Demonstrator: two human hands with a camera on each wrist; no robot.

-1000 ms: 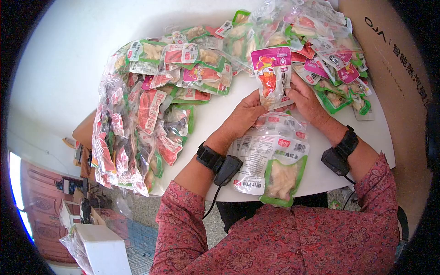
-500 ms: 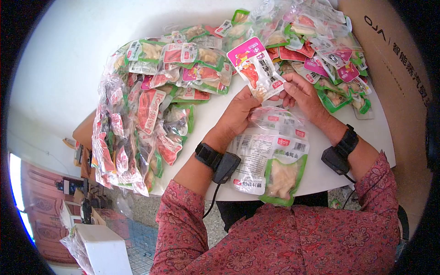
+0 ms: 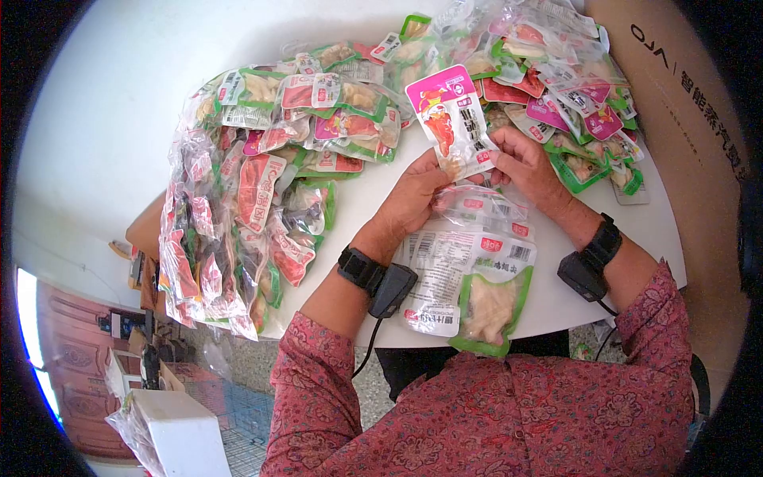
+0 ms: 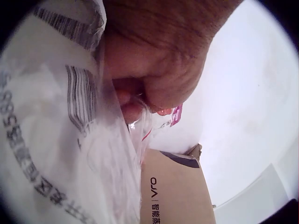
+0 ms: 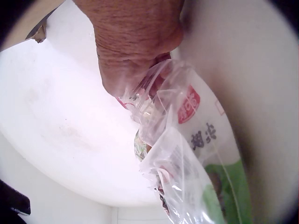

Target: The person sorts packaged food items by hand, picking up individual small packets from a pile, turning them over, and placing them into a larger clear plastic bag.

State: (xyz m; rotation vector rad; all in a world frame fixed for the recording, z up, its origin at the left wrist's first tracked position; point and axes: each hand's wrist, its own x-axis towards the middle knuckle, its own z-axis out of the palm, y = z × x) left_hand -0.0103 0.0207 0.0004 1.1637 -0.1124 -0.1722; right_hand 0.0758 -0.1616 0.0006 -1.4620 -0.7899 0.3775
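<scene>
A pink-topped white snack packet with a red food picture stands tilted between the two hands in the head view. My left hand holds its lower left corner, and my right hand pinches its lower right corner. Just under the fingers, the mouth of a clear plastic bag gathers close to both hands. Inside that bag lie several packets, including a green-edged packet of pale meat. In the left wrist view the left hand curls by the bag's red-striped edge; its fingertips are partly hidden.
Filled clear bags of snack packets are heaped along the left of the white table. Another heap of packets covers the back right. A large cardboard box stands against the right side. Both wrists carry strapped, cabled cameras.
The snack packet first tilted to the left and came down between the hands, then turned slightly back upright. My left hand moved a little left; the bag below stayed nearly in place.
</scene>
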